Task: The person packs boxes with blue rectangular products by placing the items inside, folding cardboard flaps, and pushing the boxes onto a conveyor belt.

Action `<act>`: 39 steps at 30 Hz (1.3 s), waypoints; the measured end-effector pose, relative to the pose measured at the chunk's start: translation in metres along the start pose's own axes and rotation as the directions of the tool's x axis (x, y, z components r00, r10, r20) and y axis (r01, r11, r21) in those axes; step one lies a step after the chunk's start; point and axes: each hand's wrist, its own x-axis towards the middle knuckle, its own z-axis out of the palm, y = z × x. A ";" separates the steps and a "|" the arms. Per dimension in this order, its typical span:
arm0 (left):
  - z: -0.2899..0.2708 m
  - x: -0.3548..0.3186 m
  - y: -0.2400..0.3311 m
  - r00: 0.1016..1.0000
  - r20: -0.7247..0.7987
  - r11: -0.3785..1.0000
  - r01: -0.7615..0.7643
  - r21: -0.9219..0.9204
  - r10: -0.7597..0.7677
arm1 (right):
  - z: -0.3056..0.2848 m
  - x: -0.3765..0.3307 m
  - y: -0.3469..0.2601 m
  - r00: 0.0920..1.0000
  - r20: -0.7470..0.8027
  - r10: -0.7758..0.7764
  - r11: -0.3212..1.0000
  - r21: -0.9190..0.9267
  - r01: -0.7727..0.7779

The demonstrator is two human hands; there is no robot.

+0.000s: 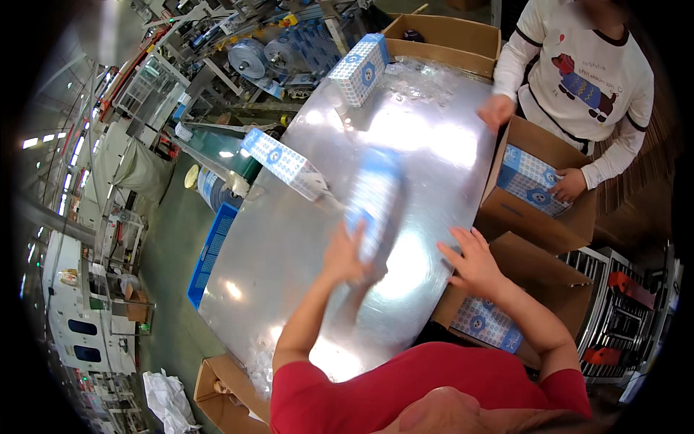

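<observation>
A blue-and-white patterned package (374, 199), smeared by motion, is over the metal table with its shadow beside it. My left hand (347, 253) grips its near end, fingers closed along the side. My right hand (473, 264) is open with fingers spread, by the table's right edge and above an open cardboard box (535, 257). Inside that box lies a similar package (486, 322). Two more such packages are on the table: one at the left (285, 165), one at the far end (361, 70).
Across on the right, a co-worker's hand (569, 186) touches a package in another cardboard box (506, 199). Clear plastic scraps (426, 79) lie on the table's far end, near a big carton (444, 36). A blue crate (210, 257) stands left; a roller conveyor (593, 278) right.
</observation>
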 end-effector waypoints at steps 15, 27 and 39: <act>-0.051 0.141 -0.103 0.890 -0.273 0.915 0.397 0.075 -0.364 | 0.035 0.027 -0.031 0.927 0.276 -0.253 0.967 0.078 0.241; -0.014 -0.026 0.021 0.869 -0.313 0.902 -0.425 -0.077 0.383 | 0.047 0.033 -0.034 0.923 0.189 -0.336 0.929 -0.096 0.358; 0.013 -0.016 0.044 0.979 -0.124 0.985 -0.155 0.078 0.163 | -0.144 -0.250 0.003 0.701 -0.481 0.527 0.838 0.431 -0.334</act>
